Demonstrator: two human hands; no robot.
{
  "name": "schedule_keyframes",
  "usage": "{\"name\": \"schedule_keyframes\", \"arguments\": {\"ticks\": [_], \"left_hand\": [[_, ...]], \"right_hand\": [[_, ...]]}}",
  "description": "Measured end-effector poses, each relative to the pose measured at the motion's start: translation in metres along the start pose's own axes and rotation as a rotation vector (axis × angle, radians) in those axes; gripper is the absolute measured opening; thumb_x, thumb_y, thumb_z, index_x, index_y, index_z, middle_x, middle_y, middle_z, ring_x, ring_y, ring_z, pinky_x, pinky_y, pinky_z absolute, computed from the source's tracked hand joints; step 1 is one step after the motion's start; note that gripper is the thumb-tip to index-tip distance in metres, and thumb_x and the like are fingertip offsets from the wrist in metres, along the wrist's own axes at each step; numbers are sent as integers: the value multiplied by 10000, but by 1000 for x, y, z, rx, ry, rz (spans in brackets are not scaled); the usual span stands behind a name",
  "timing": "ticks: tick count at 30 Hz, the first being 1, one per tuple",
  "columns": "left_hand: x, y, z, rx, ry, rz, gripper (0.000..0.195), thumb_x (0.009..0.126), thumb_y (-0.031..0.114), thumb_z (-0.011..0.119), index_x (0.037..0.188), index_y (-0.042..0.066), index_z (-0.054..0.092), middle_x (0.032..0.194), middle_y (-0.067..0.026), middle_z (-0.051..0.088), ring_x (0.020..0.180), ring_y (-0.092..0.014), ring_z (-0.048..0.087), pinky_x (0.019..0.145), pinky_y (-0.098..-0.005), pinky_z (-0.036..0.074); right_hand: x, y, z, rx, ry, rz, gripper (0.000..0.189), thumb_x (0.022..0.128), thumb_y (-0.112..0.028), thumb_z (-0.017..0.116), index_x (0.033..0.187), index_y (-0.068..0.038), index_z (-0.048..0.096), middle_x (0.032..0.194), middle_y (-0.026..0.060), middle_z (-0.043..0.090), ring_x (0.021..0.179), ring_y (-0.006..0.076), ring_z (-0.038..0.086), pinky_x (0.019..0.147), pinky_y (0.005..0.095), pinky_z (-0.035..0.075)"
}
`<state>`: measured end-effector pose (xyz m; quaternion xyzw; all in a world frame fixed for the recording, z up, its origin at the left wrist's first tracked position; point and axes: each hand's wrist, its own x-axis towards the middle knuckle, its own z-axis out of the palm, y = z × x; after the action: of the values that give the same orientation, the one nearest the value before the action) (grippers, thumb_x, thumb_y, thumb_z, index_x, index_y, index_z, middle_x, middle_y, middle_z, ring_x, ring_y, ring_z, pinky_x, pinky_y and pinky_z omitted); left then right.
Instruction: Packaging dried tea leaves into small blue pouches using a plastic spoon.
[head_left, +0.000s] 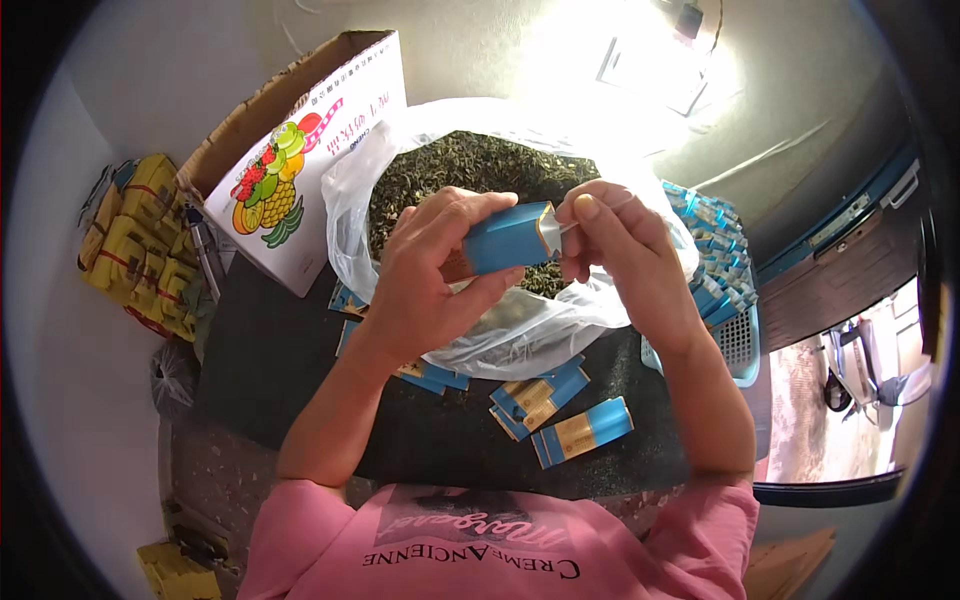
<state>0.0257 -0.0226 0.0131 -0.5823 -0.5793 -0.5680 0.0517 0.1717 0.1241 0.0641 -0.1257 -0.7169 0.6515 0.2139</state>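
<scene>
My left hand (442, 262) is wrapped around a small blue and gold paper packet (510, 238) above a white plastic bag (349, 225) full of dried, dark green leaves (480, 161). At the packet's right end a whitish inner liner (553, 231) sticks out, and the thumb and fingers of my right hand (611, 240) pinch it. Flat blue and gold packets (583, 433) lie on the black tabletop, nearer to me than the bag; another small pile (536, 397) is just left of them.
A cardboard carton with printed fruit (322, 180) stands behind left. Many blue packets (712, 247) fill a light blue plastic basket (742, 345) at right. Yellow bundles (146, 247) are stacked at far left. A bright lamp shines near the back wall.
</scene>
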Motion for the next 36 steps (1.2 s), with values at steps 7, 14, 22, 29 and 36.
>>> {"name": "schedule_keyframes", "arguments": {"ticks": [7,14,22,29,36], "left_hand": [[0,-18,6,-387,-67,-311,581,765,-64,735,1301,21,527,1142,-60,556,1071,-132,549,887,-274,477],[1,-23,5,-270,-57,-167,520,766,-56,742,1247,15,559,1079,-54,557,1009,-119,580,793,-256,502],[-2,-23,12,-451,-2,-350,415,782,-29,749,1143,20,549,1058,-48,579,963,-100,601,755,-255,540],[-1,-28,1,-410,26,-386,424,777,-16,756,1141,28,544,1047,-56,590,941,-101,602,817,-258,533],[9,-25,-16,-423,108,-424,463,761,-30,763,1162,24,538,1020,-60,593,918,-105,609,789,-247,546]], "right_hand": [[20,11,-10,201,-66,134,281,1036,-270,483,945,-27,592,730,43,548,631,135,544,599,259,450],[21,14,-4,-79,-35,49,217,1022,-219,510,957,-33,600,732,26,566,640,108,565,603,248,461],[21,11,-6,-104,-82,-36,206,1026,-206,505,959,-38,604,734,15,569,655,87,550,598,235,431],[38,7,-24,16,11,81,277,1038,-239,456,932,-17,583,676,48,520,607,134,520,577,263,425],[52,13,-33,-645,-345,279,262,952,-240,598,795,-31,615,617,-21,511,560,69,490,527,242,401]]}}
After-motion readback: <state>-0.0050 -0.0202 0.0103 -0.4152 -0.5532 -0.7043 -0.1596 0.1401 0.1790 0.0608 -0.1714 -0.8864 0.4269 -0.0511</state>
